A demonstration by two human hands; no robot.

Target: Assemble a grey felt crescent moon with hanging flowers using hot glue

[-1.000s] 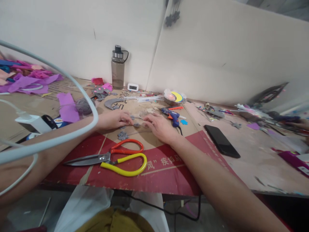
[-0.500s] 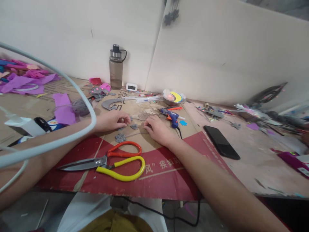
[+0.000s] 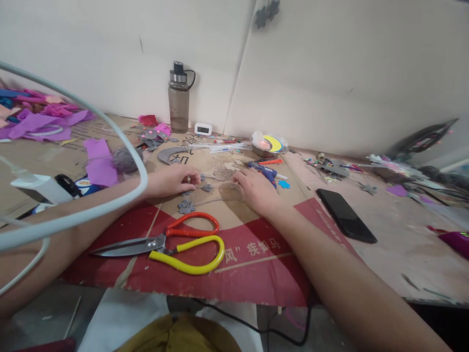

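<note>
My left hand (image 3: 186, 180) rests on the cardboard with thumb and fingers pinched together beside small grey felt pieces (image 3: 207, 187); what lies between the fingertips is too small to make out. Opposite it, my right hand (image 3: 254, 189) has its fingers closed, and a thin strand of grey yarn (image 3: 223, 200) runs across the cardboard toward it. A grey felt flower (image 3: 186, 207) lies just below my left hand. Nearer to me are large scissors (image 3: 161, 243) with one red and one yellow handle. A blue glue gun (image 3: 266, 172) lies beyond my right hand.
A white cable (image 3: 124, 142) loops across the left foreground. Behind the hands stand a water bottle (image 3: 179, 105), a small clock (image 3: 202, 129) and a metal bowl (image 3: 269, 146). A black phone (image 3: 345, 215) lies to the right; purple felt (image 3: 100, 161) and grey yarn are left.
My right hand has moved right, away from my left hand, and now covers part of the glue gun. The grey strand between the hands shows more clearly. The view has shifted slightly.
</note>
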